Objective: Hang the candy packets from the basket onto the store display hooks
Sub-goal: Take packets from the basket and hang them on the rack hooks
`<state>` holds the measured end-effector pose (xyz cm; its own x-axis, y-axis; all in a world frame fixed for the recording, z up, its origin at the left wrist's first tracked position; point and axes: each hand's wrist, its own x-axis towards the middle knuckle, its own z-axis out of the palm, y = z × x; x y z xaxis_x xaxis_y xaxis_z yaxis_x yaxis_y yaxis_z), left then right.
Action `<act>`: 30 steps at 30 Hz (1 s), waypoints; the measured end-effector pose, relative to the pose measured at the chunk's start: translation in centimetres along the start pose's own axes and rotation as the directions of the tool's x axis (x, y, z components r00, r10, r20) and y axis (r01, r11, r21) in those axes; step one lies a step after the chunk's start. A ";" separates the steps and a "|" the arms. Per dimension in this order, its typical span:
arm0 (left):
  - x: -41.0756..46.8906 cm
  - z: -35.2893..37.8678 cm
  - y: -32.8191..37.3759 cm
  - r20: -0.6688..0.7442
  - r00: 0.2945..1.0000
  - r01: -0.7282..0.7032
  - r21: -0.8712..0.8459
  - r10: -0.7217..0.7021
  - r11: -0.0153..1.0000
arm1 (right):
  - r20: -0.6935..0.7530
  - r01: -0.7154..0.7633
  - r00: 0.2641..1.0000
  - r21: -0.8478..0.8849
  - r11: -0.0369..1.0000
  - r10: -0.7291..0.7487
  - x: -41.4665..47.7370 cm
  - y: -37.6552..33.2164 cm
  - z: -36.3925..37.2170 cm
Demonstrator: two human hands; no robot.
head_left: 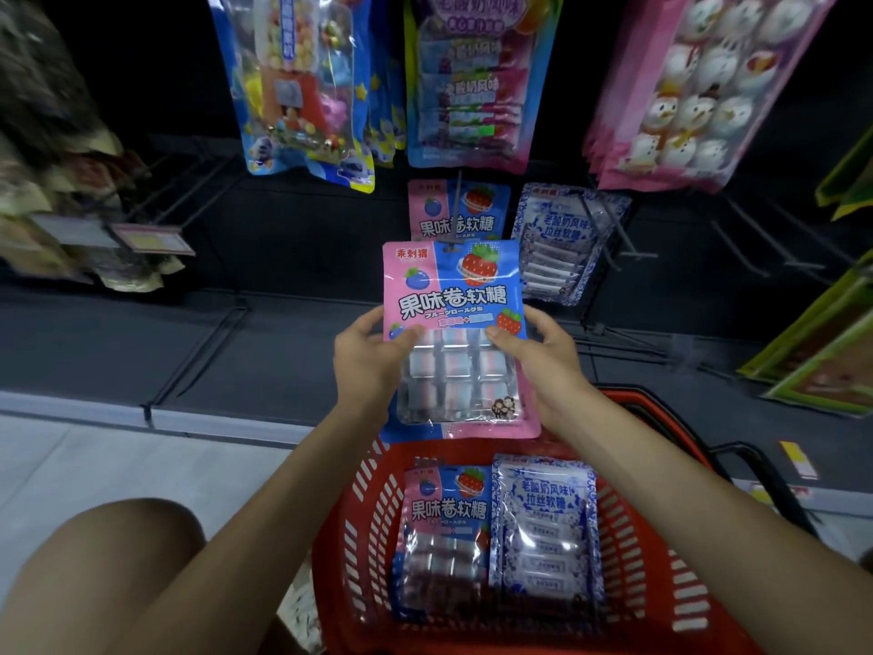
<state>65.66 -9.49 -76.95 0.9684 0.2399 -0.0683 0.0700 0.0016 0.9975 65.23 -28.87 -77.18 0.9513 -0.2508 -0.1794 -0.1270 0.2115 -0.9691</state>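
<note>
A pink-and-blue candy packet point(453, 295) with fruit pictures stands upright in front of me. My left hand point(373, 356) grips its left edge and my right hand point(543, 356) grips its right edge, thumbs on the front. Its top hole sits at the tip of a display hook point(457, 191). Behind it on that hook hangs a matching packet point(456, 210). A blue-and-white packet point(564, 243) hangs on the hook to the right. Below, the red basket point(359, 512) holds one more pink-and-blue packet point(444, 536) and a blue-and-white packet point(543, 522).
Larger candy bags hang above: a blue toy-candy bag point(302, 82), a blue-pink bag point(472, 78) and a pink snowman bag point(694, 92). Bare hooks point(756, 234) stick out at right, green bags point(822, 352) at far right. My knee point(94, 574) is at lower left.
</note>
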 end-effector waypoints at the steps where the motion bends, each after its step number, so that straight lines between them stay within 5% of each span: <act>1: 0.5 0.0 0.1 0.000 1.000 0.004 0.011 -0.004 1.000 | -0.009 -0.009 1.000 0.000 1.000 0.009 0.4 0.1 0.2; 18: 10.8 1.1 0.2 0.091 0.985 0.143 0.052 -0.147 0.988 | -0.093 -0.098 0.991 -0.005 0.995 0.097 7.3 -0.7 2.7; 30: 17.2 4.4 -2.5 0.076 0.992 0.087 0.116 -0.097 0.989 | -0.215 -0.004 0.976 -0.197 0.980 -0.039 15.1 2.2 3.5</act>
<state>83.23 -9.68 -80.66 0.9725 0.1642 -0.1652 0.1815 -0.0898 0.9793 80.25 -28.89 -81.43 0.8727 -0.4565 -0.1733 -0.1837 0.0219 -0.9827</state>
